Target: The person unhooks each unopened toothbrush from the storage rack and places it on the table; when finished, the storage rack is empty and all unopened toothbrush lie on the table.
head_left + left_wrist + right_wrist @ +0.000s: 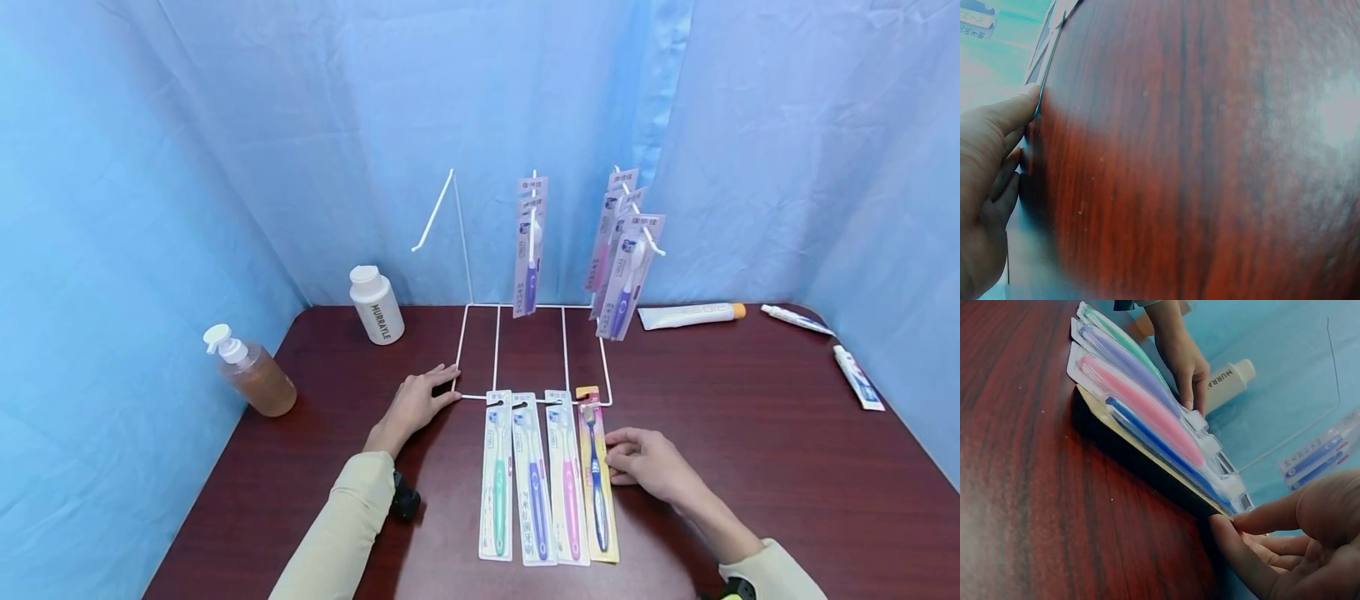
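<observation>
My right hand (651,464) pinches the right edge of a yellow-backed pack holding a blue toothbrush (597,492), thumb and index finger meeting at its card edge in the right wrist view. Side by side to its left lie packs with a pink toothbrush (568,500), a purple toothbrush (536,508) and a green toothbrush (498,508). Their top ends reach the front wire of a white wire rack (495,350). At the rack's front left corner my left hand (414,404) rests with extended fingers, its thumb (1019,109) against the wire.
Packaged purple toothbrushes (531,275) hang on the rack's middle hook, more packs (626,283) on the right one; the left hook (433,212) is bare. A white bottle (377,308) and pump bottle (258,379) stand left. Toothpaste tubes (690,315) lie right.
</observation>
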`<action>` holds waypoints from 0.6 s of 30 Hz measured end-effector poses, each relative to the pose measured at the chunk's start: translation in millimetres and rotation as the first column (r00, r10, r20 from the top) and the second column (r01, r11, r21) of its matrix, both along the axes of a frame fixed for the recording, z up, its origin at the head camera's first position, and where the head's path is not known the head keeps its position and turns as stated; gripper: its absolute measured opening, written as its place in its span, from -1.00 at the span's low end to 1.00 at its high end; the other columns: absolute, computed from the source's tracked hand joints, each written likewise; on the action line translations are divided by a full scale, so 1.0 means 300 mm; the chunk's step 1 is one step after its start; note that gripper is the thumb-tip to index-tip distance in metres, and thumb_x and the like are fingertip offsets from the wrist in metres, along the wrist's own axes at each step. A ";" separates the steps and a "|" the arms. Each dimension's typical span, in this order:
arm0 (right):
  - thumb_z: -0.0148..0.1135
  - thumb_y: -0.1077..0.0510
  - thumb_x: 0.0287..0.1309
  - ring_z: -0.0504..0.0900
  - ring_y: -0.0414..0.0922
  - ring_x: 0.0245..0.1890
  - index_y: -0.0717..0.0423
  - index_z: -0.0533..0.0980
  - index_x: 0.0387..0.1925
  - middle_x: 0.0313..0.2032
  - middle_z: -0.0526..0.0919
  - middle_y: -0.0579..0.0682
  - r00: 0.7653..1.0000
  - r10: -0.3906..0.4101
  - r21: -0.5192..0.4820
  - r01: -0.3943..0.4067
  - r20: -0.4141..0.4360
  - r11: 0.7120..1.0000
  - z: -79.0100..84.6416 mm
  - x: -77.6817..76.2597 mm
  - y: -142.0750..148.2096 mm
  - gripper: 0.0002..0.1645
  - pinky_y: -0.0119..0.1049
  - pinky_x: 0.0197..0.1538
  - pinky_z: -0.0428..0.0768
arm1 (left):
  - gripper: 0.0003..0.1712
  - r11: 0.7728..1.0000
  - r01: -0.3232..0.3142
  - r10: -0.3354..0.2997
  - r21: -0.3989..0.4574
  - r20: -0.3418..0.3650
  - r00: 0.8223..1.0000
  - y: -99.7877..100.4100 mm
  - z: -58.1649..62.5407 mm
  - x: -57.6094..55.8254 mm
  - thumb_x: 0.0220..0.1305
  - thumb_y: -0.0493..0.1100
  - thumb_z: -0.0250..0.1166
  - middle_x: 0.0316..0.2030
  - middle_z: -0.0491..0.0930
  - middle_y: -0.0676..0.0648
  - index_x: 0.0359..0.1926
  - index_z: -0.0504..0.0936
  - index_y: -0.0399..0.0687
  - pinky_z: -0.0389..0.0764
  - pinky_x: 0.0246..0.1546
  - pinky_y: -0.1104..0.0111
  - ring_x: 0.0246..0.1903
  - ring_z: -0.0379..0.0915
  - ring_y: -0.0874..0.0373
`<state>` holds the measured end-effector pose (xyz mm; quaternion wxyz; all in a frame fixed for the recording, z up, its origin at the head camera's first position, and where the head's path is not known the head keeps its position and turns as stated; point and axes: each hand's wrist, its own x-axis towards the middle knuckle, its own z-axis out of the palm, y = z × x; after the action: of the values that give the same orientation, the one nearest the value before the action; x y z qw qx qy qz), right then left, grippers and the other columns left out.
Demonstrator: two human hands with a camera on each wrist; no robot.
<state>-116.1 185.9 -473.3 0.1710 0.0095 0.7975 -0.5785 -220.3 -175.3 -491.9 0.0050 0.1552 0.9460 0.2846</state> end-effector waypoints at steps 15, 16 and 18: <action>0.21 0.22 0.23 0.66 -0.11 -0.27 0.21 0.53 0.04 -0.23 0.70 0.06 0.932 0.180 0.393 -0.044 -0.314 0.918 0.118 -0.089 -0.018 -0.66 -0.27 -0.21 0.61 | -0.43 1.000 -0.001 0.000 0.004 0.007 1.000 0.002 0.004 0.001 0.23 0.02 0.30 0.29 0.41 0.03 0.26 0.50 0.05 0.27 0.32 -0.01 0.35 0.24 0.11; 0.21 0.22 0.23 0.66 -0.09 -0.22 0.20 0.52 0.06 -0.20 0.70 0.07 0.920 0.183 0.386 -0.037 -0.347 0.922 0.130 -0.106 -0.027 -0.64 -0.23 -0.17 0.62 | -0.42 1.000 -0.001 0.001 0.002 0.007 1.000 0.002 0.003 0.002 0.23 0.02 0.30 0.29 0.41 0.03 0.26 0.50 0.05 0.27 0.32 0.00 0.35 0.24 0.11; 0.19 0.22 0.25 0.65 -0.05 -0.13 0.16 0.49 0.11 -0.13 0.68 0.10 0.903 0.178 0.351 -0.032 -0.392 0.936 0.153 -0.144 -0.048 -0.62 -0.18 -0.10 0.62 | -0.43 1.000 -0.002 0.002 0.001 0.010 1.000 0.004 0.002 0.001 0.23 0.02 0.30 0.29 0.41 0.03 0.26 0.50 0.06 0.28 0.32 0.01 0.35 0.24 0.11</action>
<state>-159.2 171.4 -427.3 0.0237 -0.1290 0.9016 -0.4122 -220.1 -174.0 -491.3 0.0093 0.1528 0.9460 0.2857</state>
